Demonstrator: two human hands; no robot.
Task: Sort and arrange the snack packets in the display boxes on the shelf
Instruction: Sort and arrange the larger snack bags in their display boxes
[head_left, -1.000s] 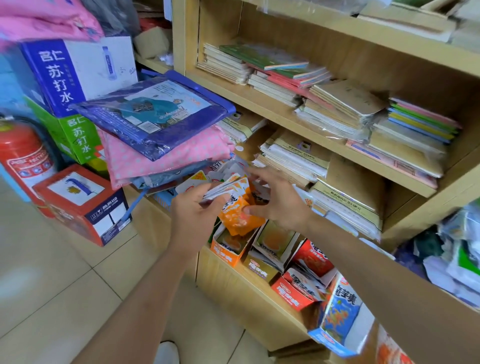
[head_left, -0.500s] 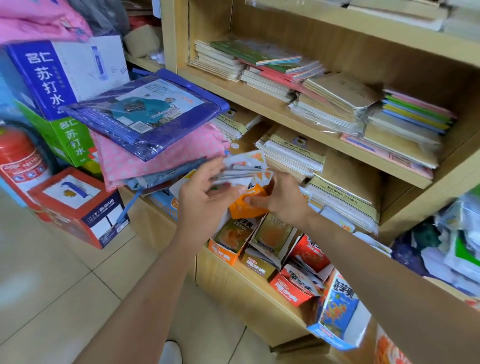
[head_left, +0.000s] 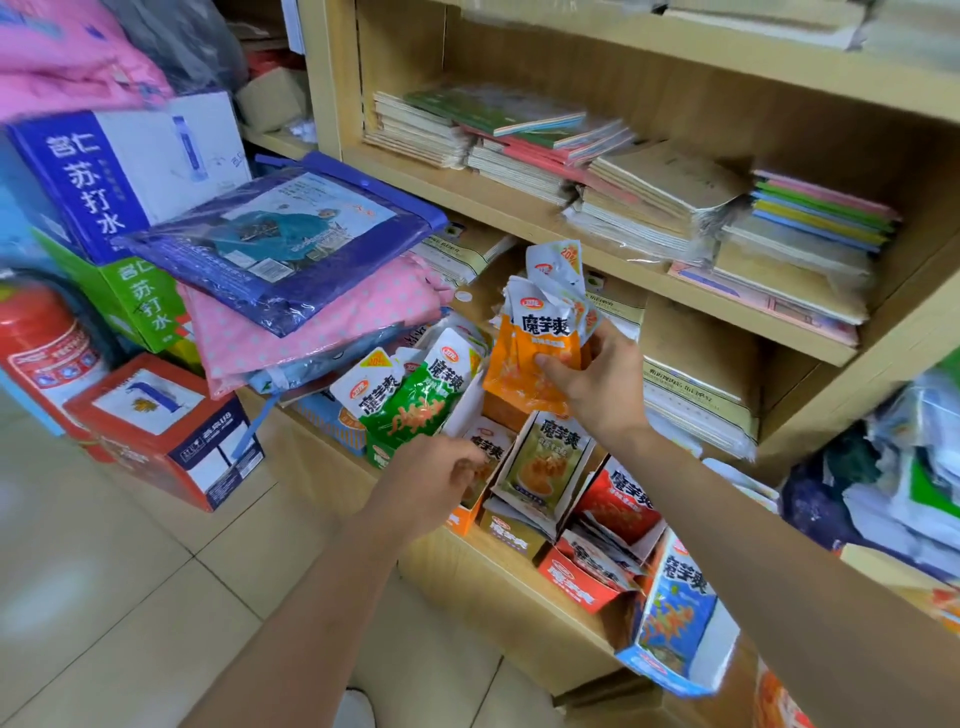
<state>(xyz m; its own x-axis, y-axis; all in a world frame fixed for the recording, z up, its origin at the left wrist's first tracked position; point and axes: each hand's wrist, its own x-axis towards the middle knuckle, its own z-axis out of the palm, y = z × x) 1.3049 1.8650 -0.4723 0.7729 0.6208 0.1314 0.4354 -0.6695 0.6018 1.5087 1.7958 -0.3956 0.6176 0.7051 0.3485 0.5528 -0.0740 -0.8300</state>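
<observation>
The right hand (head_left: 592, 384) grips a bunch of orange packets (head_left: 530, 358) by its lower half, thumb in front and fingers behind, and holds it upright just above the row of boxes. The left hand (head_left: 431, 480) is lower, with curled fingers just beside the white flap of the orange display box (head_left: 462, 519); I cannot tell if it pinches the flap or holds nothing. In my judgement these packets are light and thin, made of smooth foil that bends easily, so a bunch can slide apart like a fan; the tops in the bunch spread in different directions. It seems better to take them near the middle, with the whole bunch squeezed flat, and not by the loose top corners. The bunch shows at least four packet tops, but the exact number is hidden. To the left, at least two green packets (head_left: 421, 400) stand in the green display box (head_left: 378, 457), with more white tops behind them. I count five boxes on the bottom shelf (head_left: 483, 571): these two, then an olive display box (head_left: 543, 465), a red display box (head_left: 582, 587) and a blue display box (head_left: 670, 618), which is tilted at the shelf's edge. The olive and red ones contain loose packets that I cannot count. On the two shelves above lie stacks of notebooks (head_left: 649, 197)
</observation>
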